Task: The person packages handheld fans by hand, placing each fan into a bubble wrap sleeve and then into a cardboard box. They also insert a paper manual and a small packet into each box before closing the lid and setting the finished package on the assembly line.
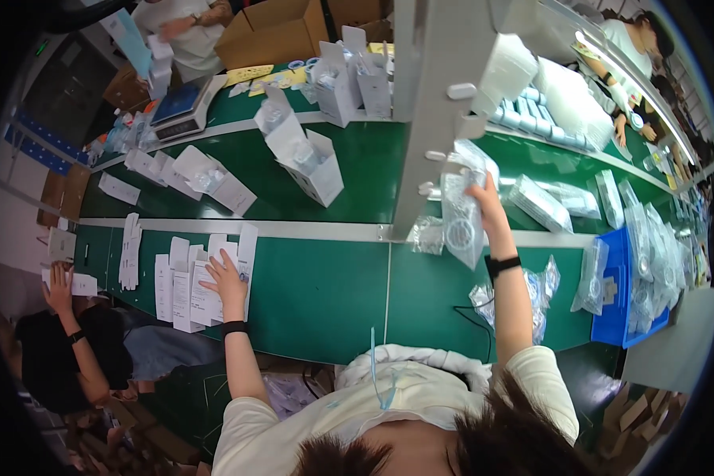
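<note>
My left hand [225, 284] rests with its fingers spread on a row of narrow white cartons [184, 295] at the left of the near table. On the right, my right hand [488, 205] is closed around a clear plastic bag [461, 230]. A pale round coiled item shows through its lower end. The bag is held up beside the grey metal post, over the rail. A smaller clear bag [428, 236] lies just left of it. Clear-wrapped parts [543, 295] and a thin dark cable [476, 314] lie near my right forearm.
Open white boxes [313, 170] with bagged contents stand on the green belt [365, 178] beyond the rail. A blue bin [606, 305] full of bagged items sits at the right. The grey post [428, 111] rises mid-view. A co-worker's hand [59, 289] touches a white box at far left.
</note>
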Motion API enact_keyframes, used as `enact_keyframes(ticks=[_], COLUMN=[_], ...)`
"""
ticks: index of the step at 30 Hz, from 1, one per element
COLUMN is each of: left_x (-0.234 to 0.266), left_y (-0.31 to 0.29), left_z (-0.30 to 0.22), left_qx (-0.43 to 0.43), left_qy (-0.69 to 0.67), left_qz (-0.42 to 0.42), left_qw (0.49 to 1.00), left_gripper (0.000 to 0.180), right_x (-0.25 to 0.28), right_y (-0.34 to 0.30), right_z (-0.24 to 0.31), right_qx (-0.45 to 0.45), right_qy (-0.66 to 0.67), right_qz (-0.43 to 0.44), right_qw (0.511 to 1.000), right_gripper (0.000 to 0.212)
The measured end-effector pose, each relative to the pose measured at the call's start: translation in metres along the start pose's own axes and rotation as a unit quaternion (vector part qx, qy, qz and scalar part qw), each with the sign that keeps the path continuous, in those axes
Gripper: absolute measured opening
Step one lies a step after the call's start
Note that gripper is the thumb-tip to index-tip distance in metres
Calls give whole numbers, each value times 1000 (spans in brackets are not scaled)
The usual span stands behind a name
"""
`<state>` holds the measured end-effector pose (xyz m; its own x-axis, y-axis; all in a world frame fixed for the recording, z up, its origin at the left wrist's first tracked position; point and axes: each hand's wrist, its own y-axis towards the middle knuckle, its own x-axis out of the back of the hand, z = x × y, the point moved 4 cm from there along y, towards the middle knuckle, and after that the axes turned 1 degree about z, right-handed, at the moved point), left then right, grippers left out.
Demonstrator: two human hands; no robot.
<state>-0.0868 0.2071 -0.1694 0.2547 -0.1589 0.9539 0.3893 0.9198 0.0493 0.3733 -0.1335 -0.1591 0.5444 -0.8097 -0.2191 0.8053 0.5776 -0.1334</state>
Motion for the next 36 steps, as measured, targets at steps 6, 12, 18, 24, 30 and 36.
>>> enact_keyframes(ticks=[6, 12, 18, 24, 30, 36], left_x=[120, 174, 163, 182, 180, 171], left_y=[-115, -206, -166, -174, -175, -195], left_z=[-120, -200, -225, -251, -254, -257], left_qx=[-94, -316, -319, -593, -378, -384], left_qy=[-302, -507, -673, -474, -539, -503], left_qz=[-31, 120, 424, 329, 98, -59], left_qw=[948, 793, 515, 561, 746, 772], left_gripper=[105, 107, 104, 103, 104, 99], right_x=[-30, -59, -37, -20, 20, -13], right_y=[-156, -190, -195, -187, -181, -187], right_z=[4, -5, 4, 5, 41, 111], right_qx=[-103, -162, -146, -115, 22, 211], right_qy=[170, 170, 179, 173, 224, 303], right_qz=[69, 81, 105, 12, -195, -221], right_qw=[978, 969, 967, 978, 955, 903], right_gripper=[64, 61, 63, 56, 54, 52])
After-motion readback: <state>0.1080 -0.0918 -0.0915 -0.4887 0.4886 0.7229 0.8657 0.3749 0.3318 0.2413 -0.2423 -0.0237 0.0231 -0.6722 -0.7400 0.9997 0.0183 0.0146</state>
